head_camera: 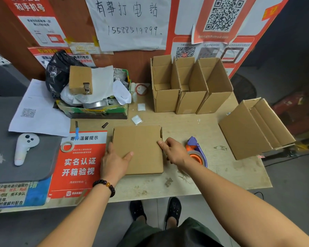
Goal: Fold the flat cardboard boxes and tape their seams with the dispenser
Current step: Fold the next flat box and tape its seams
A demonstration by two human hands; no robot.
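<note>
A flat brown cardboard box [141,145] lies on the table in front of me. My left hand [114,161] rests on its left edge, thumb stretched across the top face. My right hand [173,150] is at its right edge with the thumb on the cardboard; the fingers curl down beside the edge. A purple and orange tape dispenser [197,151] sits on the table just right of my right hand, partly hidden by it. Three folded open-topped boxes [187,97] stand in a row at the back. Another folded box [251,129] lies on its side at the right.
A cluttered green tray [93,111] with bags, paper and a small box stands at back left. A white controller [24,147] lies on a grey mat. A tape roll [67,146] and blue cutter [76,131] rest on the red poster. The table edge runs close at right.
</note>
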